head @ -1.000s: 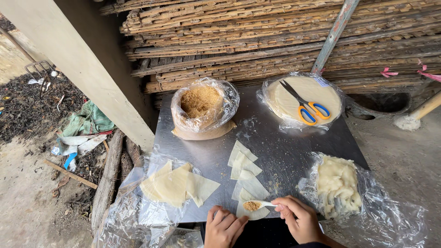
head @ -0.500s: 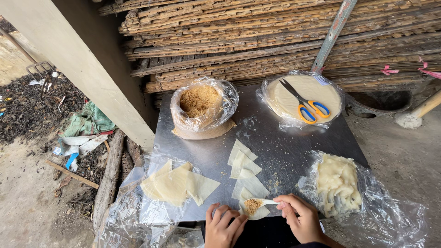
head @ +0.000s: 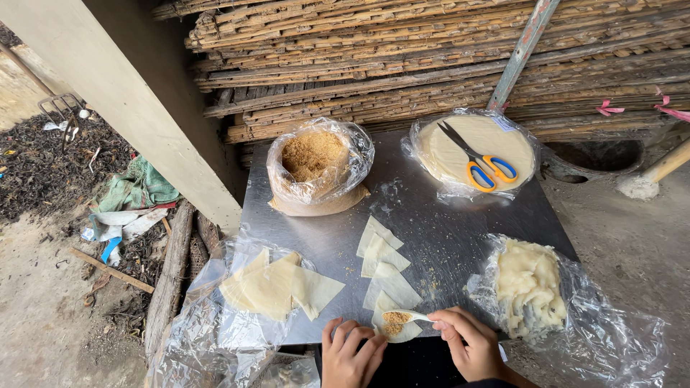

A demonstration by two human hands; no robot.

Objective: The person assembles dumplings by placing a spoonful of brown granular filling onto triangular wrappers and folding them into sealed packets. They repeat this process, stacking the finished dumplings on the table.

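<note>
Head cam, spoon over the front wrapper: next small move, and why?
Probably tip the spoon so the brown crumb filling drops onto the front wrapper. The right hand holds the loaded spoon right over that wrapper, and the left hand rests at the wrapper's near edge, seemingly steadying it.

The widest bare stretch of the metal table [head: 460, 223] runs through the middle of the frame, between the open bag of brown crumbs [head: 314, 167] at upper left and the wrapped round stack with scissors [head: 476, 159] at upper right, down to the row of cut wrappers [head: 382, 269]. At lower left the pile of wrappers on plastic [head: 277, 287] fills the near corner, and at lower right the pale dough on plastic [head: 530, 285] blocks that edge. The stacked bamboo wall [head: 431, 57] closes the far side.
</note>
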